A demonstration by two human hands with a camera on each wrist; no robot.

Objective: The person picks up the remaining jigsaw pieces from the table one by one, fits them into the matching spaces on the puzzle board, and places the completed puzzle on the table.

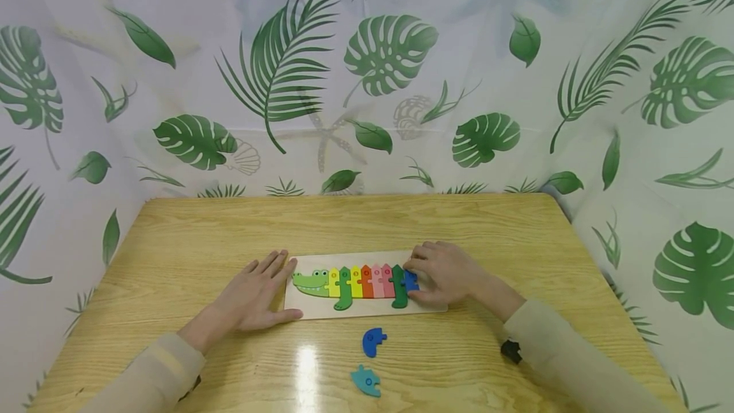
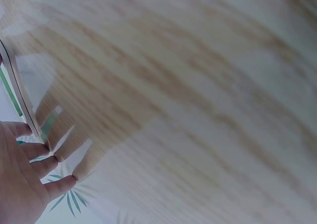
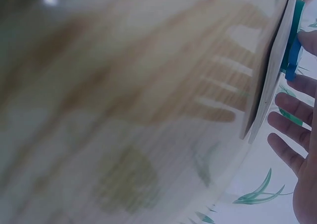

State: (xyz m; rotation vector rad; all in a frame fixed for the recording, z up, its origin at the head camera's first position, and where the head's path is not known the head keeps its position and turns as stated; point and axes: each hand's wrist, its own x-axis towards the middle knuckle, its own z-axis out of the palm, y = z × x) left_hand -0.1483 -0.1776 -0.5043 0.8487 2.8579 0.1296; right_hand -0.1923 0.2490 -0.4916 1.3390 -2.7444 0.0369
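Note:
A wooden crocodile puzzle board (image 1: 367, 308) lies on the table, its colored pieces in a row from the green head (image 1: 310, 282) to the tail side. My left hand (image 1: 255, 295) spreads flat at the board's left end, with fingertips and thumb at that edge. At the other end, my right hand (image 1: 441, 271) pinches a blue puzzle piece (image 1: 410, 280) between thumb and index finger, beside a dark green leg piece (image 1: 399, 287). The right wrist view shows this blue piece (image 3: 293, 58) at the board, the other fingers held loosely apart. My palm covers the board's right part from above.
Nearer to me on the wooden table (image 1: 229, 375) lie a curved dark blue piece (image 1: 373, 341) and, below it, a teal piece (image 1: 366, 381). A leaf-print cloth (image 1: 321, 81) hangs behind the table and along both sides.

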